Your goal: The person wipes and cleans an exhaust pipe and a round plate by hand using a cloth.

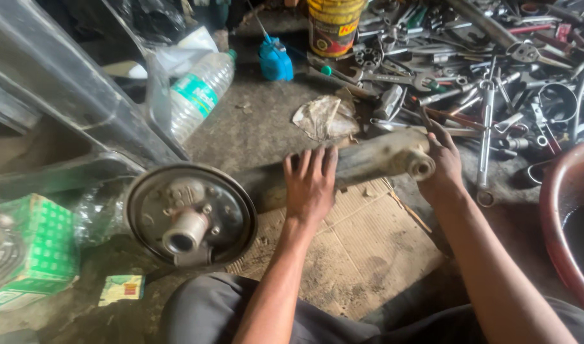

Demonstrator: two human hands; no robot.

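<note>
- Axle tube (368,159) lay across mid-frame, long axis running from the round brake plate (191,213) at lower left up to the bushed end at centre right.
- Left hand (311,181) rested flat on tube's middle, fingers spread, not clamped.
- Right hand (443,162) cupped the bushed end, fingers curled behind it; grip tightness unclear.
- Right hand nearer tube's free end, left nearer plate.
- Rested on worn cardboard (362,245) over dirty concrete floor (253,127).
- Tool pile (489,70) upper right, plastic bottle (199,95) upper left, red basin (562,223) at right edge.
</note>
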